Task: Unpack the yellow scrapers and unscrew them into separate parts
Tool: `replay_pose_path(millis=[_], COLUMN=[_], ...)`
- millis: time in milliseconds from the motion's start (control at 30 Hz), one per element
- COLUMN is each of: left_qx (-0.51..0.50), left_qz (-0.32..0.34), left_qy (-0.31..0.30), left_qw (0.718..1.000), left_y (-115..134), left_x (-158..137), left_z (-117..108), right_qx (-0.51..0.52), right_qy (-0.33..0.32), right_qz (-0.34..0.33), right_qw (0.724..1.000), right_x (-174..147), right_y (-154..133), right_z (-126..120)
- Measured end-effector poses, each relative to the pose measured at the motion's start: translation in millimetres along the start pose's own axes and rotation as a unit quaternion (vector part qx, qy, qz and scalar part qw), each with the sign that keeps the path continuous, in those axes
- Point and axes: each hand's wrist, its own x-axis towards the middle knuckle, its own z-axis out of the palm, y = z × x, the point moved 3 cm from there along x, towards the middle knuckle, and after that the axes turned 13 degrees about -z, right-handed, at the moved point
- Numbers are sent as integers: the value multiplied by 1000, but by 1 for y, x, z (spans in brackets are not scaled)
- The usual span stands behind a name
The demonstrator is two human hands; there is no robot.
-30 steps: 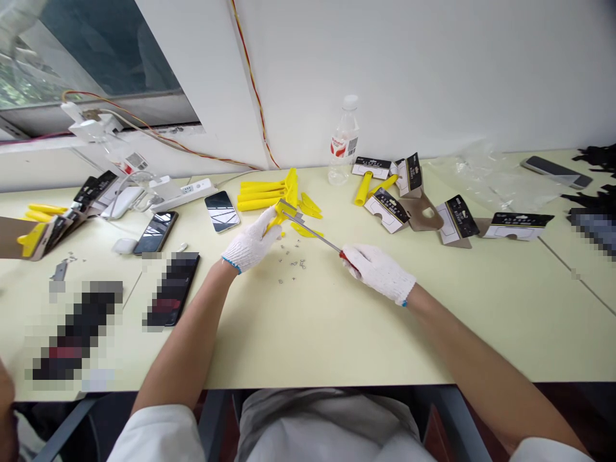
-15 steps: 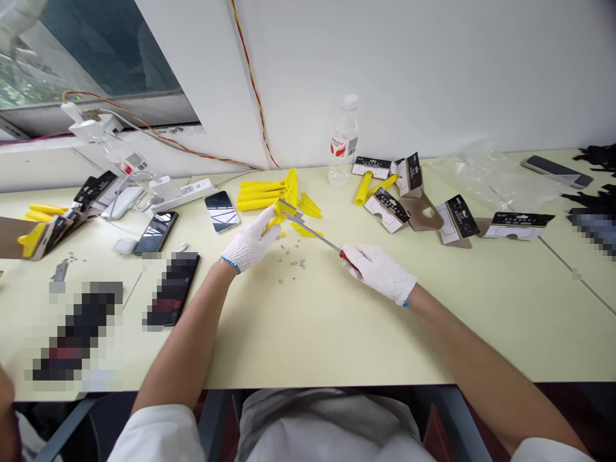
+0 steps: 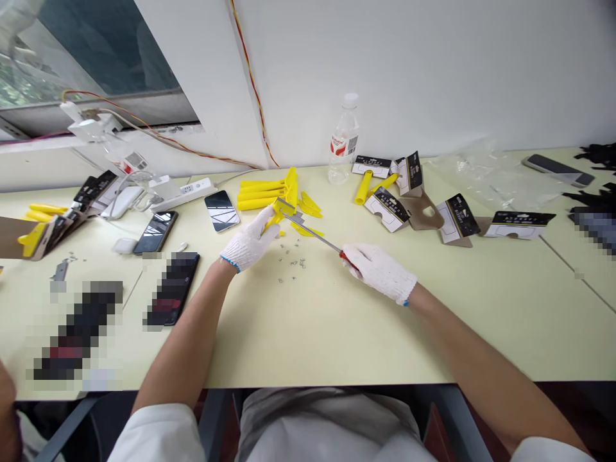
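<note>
My left hand [image 3: 250, 242], in a white knit glove, is closed around a yellow scraper [image 3: 278, 209] with a metal plate at its head. My gloved right hand [image 3: 378, 269] grips a screwdriver [image 3: 323, 239] by its red handle. Its long shaft points up and left, with the tip at the scraper's head; whether it sits in a screw I cannot tell. Small screws [image 3: 294, 262] lie scattered on the table below the hands. Just behind my left hand are several yellow scraper handles [image 3: 262, 194] in a pile and loose yellow pieces [image 3: 310, 205].
A plastic bottle [image 3: 342, 144] stands by the wall. Black-and-white packaging cards [image 3: 459, 221] and a clear plastic bag [image 3: 486, 176] lie to the right. Phones [image 3: 222, 210], a power strip [image 3: 187, 192] and packaged scrapers [image 3: 41, 234] are on the left.
Almost nothing differs. Both hands, the scraper and the screwdriver hold nearly the same positions.
</note>
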Motion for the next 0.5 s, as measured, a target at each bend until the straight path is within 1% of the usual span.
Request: replay_pose_path(millis=[133, 333, 500], left_qx=[9, 5, 4], left_qz=[-1, -2, 0], left_qy=[-3, -5, -7], left_qw=[1000, 1000, 1000], left_y=[1, 4, 1], left_x=[-1, -2, -1], left_z=[0, 0, 1], right_qx=[-8, 12, 15], right_qy=[-1, 3, 8], right_qz=[-8, -6, 0], right_qw=[1000, 1000, 1000], right_x=[0, 1, 0], right_y=[-1, 4, 2], right_z=[0, 1, 1])
